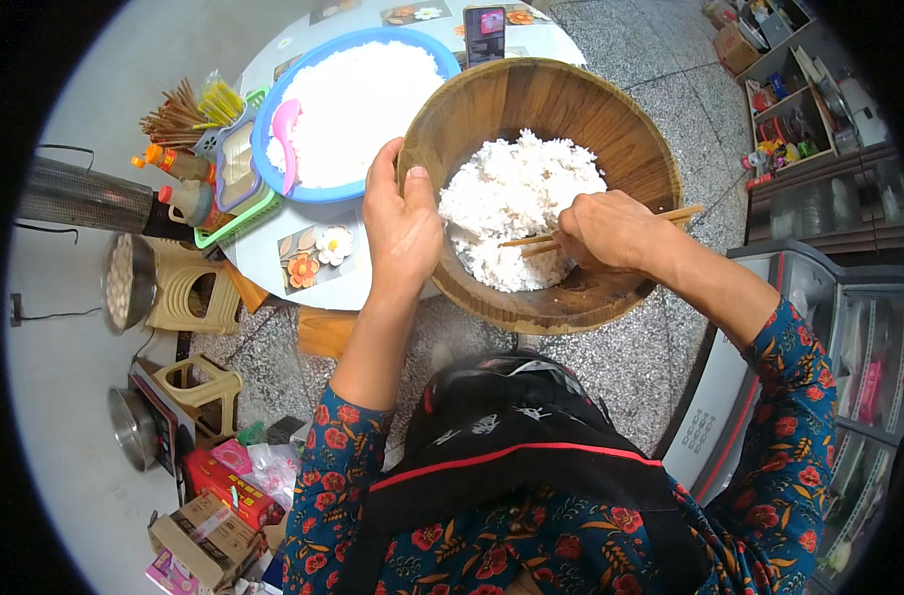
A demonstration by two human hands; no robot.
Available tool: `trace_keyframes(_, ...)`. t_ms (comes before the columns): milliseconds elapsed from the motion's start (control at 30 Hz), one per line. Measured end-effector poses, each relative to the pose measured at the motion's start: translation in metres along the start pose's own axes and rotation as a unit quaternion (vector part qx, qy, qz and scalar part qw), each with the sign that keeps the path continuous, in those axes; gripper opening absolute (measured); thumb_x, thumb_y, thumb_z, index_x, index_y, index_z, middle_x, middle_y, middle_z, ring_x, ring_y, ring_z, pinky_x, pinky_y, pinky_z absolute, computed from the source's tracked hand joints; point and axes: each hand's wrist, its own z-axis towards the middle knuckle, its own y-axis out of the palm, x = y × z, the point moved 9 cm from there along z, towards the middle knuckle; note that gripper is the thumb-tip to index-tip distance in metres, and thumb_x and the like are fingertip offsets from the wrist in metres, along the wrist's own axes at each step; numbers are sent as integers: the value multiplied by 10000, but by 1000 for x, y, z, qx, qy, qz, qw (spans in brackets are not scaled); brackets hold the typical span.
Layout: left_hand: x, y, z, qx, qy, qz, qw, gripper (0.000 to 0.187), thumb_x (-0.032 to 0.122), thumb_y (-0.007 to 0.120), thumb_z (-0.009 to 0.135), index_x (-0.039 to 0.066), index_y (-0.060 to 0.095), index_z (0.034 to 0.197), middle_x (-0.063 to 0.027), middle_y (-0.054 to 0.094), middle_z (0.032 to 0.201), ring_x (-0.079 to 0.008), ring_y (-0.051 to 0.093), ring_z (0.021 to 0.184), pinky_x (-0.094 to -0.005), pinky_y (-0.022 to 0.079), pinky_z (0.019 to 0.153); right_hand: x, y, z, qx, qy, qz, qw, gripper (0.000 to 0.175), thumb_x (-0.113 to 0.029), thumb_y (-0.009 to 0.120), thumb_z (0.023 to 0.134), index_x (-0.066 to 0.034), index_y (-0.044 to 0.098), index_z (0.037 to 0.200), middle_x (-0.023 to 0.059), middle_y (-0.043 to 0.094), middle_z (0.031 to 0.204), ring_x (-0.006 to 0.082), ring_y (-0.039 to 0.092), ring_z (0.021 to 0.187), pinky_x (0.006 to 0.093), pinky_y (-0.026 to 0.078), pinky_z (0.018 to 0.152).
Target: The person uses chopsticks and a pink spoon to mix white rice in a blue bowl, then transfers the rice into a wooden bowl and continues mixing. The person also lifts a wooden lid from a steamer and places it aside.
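Observation:
My left hand (404,216) grips the left rim of a large round wooden tub (623,134), thumb over the edge. Inside the tub lies a mound of cooked white rice (519,186). A pair of wooden chopsticks (530,245) is held in my right hand (604,230); their tips touch the rice on the near side, and the other ends stick out past my wrist. Beyond my left hand stands a blue basin (262,123) heaped with more white rice (370,97). A pink spoon (285,141) rests on that rice at the left edge.
The basin stands on a round table with a flowered cover (325,279). A phone (485,37) is propped behind the tub. Sauce bottles (192,193) and a green basket (247,216) are at left. Stools (199,387), cartons (210,532) and a glass-topped freezer (727,416) flank me.

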Motion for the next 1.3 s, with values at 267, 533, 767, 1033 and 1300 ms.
trace_keyframes(267,-2,2,0,-4,2,-40,999,360,72,456,927,-60,479,1261,-220,571,1184,-281,567,1086,-363,417,963,-15,-16,-34,-37,-38,-103,993,151,-113,559,815,-12,671,812,186,668,790,317,682,754,411,541,673)
trace_keyframes(533,-2,3,-1,-16,-2,-50,999,359,71,454,930,-64,475,1262,-220,563,1193,-284,558,1102,-358,413,968,-5,-28,2,19,-11,-157,987,103,-98,584,813,-78,683,792,112,682,775,248,685,701,379,543,606)
trace_keyframes(767,0,1,-1,-10,9,-18,1000,359,70,454,932,-65,473,1264,-214,572,1185,-282,568,1086,-354,419,962,-23,-8,26,-22,-103,-152,983,131,-115,564,815,-69,684,836,128,681,795,303,679,760,399,540,693)
trace_keyframes(1033,-4,2,0,-5,8,-31,999,361,74,459,934,-58,475,1270,-218,568,1199,-282,562,1103,-360,413,973,10,-49,-27,-62,-24,-110,992,138,-147,609,814,-45,680,755,163,652,708,334,666,708,427,538,650)
trace_keyframes(1300,-1,2,-1,-10,7,-44,999,354,73,460,935,-64,477,1262,-216,572,1194,-273,565,1098,-356,416,968,29,-41,-26,-24,26,-209,977,209,-195,614,820,-20,682,730,164,660,709,320,670,690,412,537,625)
